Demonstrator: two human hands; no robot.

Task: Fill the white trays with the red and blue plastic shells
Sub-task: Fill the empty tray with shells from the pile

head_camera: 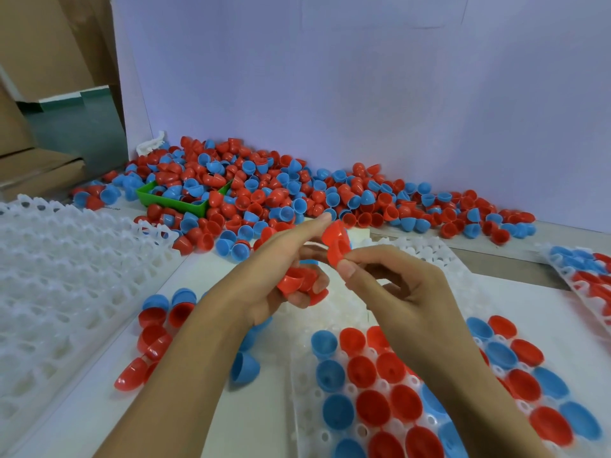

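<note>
My left hand (281, 269) cups several red shells (297, 282) in its curled fingers, its index finger pointing out. My right hand (390, 285) pinches one red shell (337, 242) by its rim, just above the left hand. Both hands hover over a white tray (429, 259) whose near rows hold red and blue shells (380, 378) open side up. A big pile of loose red and blue shells (297, 196) lies along the back wall.
A stack of empty white trays (59, 279) fills the left side. A green bin (172, 200) sits buried in the pile. Loose shells (158, 328) lie left of my arm. Another filled tray (585, 276) pokes in at the right edge.
</note>
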